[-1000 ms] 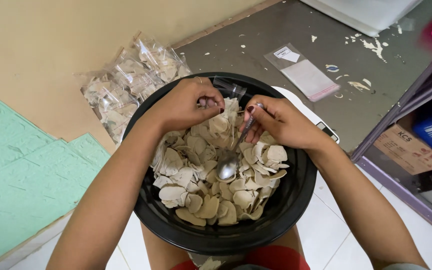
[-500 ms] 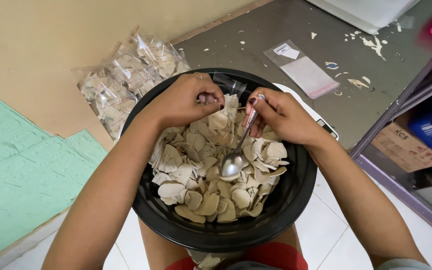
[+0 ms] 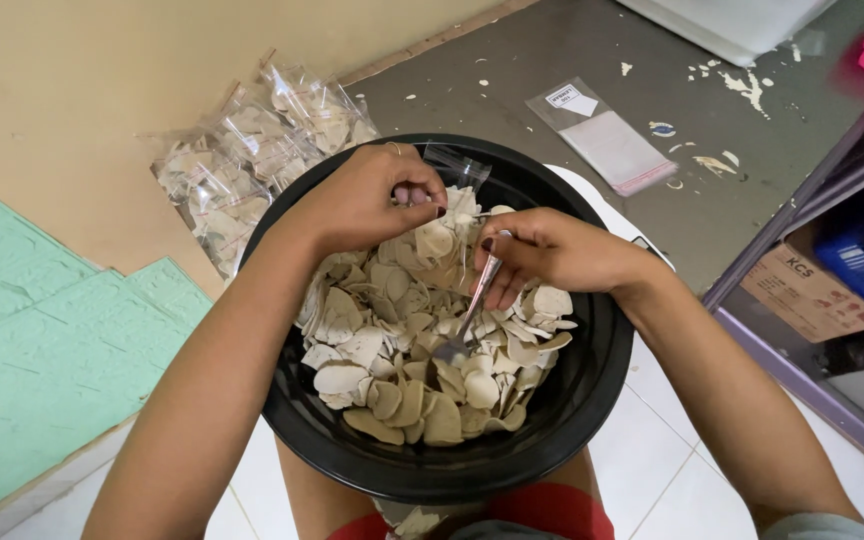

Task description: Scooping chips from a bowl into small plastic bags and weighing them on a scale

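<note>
The round black bowl (image 3: pixel 552 430) holds many pale chips (image 3: pixel 422 400); the right hand (image 3: pixel 552 255) pinches a metal spoon (image 3: pixel 467 320) dug into them; the left hand (image 3: pixel 367 200) pinches a clear bag (image 3: pixel 452 175) open, part-filled; filled packets (image 3: pixel 242 160) lie beyond.

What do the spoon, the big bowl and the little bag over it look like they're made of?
Spoon: likely steel, polished; it is silver and reflects light.
Bowl: glossy black, probably plastic, though glazed ceramic is possible; soft highlights on its rim.
Bag: thin clear plastic film; see-through, with creases that glint.
</note>
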